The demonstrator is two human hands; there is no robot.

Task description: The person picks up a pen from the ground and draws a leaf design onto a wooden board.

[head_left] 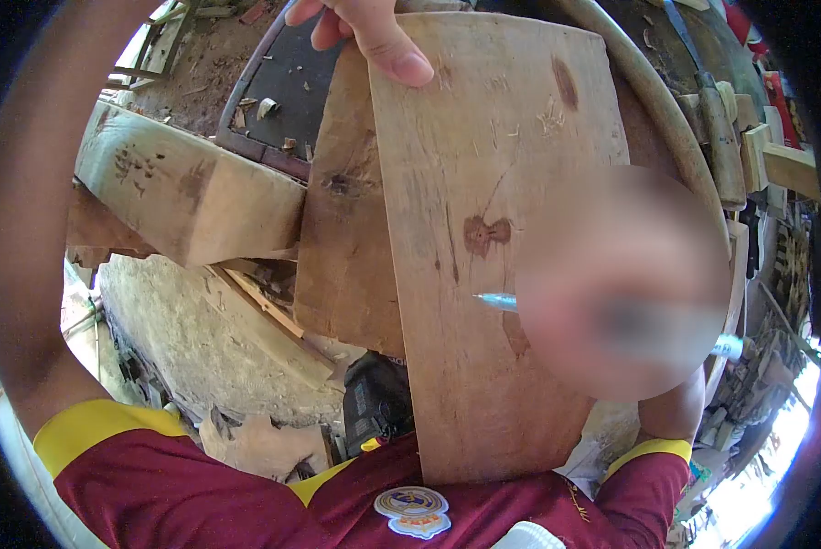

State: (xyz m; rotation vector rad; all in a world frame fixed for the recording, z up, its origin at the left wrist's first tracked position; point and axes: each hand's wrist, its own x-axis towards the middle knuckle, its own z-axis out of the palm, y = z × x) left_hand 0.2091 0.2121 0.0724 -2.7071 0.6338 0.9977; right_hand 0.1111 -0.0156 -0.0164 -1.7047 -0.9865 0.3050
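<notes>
A broad, pale wooden board (pixel 493 183) with dark knots and a few shavings reaches from the top of the view down to my shirt. At its upper left corner is my left hand (pixel 364 37), thumb on the board's face and fingers partly cut off by the frame. A large blur covers my right hand (pixel 621 293) over the board's right side. A light-blue pen (pixel 497 300) runs through that blur, its tip over the board and its other end sticking out to the right. Behind the pale board lies a browner board (pixel 342 247).
A thick wooden block (pixel 191 188) lies at the left. Behind it is a dark framed panel (pixel 287 87) with shavings. A black object (pixel 374 403) sits near my shirt. At the upper right are a wooden-handled tool (pixel 721 146) and wood pieces.
</notes>
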